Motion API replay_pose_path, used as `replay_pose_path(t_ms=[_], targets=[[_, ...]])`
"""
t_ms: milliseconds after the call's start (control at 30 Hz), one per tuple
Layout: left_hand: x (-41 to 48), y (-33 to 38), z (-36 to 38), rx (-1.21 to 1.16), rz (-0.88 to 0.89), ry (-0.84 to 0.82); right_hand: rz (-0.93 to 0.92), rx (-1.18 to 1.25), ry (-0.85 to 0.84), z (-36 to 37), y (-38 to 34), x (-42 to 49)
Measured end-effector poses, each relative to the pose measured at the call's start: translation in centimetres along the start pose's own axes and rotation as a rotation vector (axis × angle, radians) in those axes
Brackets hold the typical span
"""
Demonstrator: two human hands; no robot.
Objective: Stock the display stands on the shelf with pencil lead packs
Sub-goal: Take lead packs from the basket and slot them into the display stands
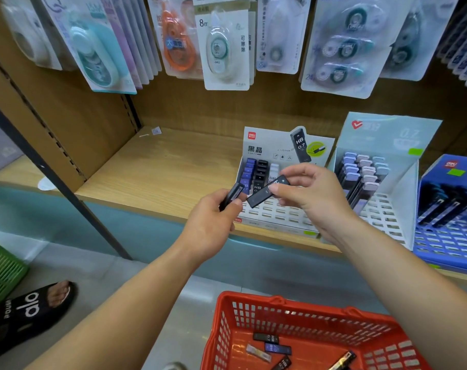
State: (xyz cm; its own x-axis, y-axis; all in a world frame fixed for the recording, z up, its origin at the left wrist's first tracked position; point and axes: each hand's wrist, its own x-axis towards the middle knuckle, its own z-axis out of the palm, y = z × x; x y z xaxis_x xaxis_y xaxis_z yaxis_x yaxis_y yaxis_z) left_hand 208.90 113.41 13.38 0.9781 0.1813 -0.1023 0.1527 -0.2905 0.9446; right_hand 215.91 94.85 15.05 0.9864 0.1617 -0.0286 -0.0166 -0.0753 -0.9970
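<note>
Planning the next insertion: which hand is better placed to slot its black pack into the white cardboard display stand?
Right, probably. The right hand pinches a flat black lead pack over the empty slots of the white cardboard display stand. The left hand grips its black pack further left, at the stand's edge.

Blister-carded correction tapes (221, 49) hang above; a green plastic mesh basket (0, 271) sits beside a black slide sandal (32, 311) (white "alo" lettering).

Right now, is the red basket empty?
No, several lead packs lie loose on the bottom of the red basket.
</note>
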Motion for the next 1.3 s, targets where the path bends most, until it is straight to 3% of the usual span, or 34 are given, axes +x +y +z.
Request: replay_pose_path(t_ms=[200,433,1067,1300], targets=[[0.1,-0.7,-1.5,0.033,0.019,0.018,-0.047,-0.218,0.125,-0.5,2.0,2.8],[-0.5,-1.0,-2.3,0.024,0.012,0.022,-0.226,-0.478,0.053,0.5,3.1,4.0],[-1.4,-0.6,-3.6,0.018,-0.009,0.048,-0.442,-0.827,-0.002,2.4,3.3,4.1],[-1.4,-0.6,-3.7,0.007,-0.011,0.055,-0.497,-0.764,0.047,2.7,5.0,3.5]])
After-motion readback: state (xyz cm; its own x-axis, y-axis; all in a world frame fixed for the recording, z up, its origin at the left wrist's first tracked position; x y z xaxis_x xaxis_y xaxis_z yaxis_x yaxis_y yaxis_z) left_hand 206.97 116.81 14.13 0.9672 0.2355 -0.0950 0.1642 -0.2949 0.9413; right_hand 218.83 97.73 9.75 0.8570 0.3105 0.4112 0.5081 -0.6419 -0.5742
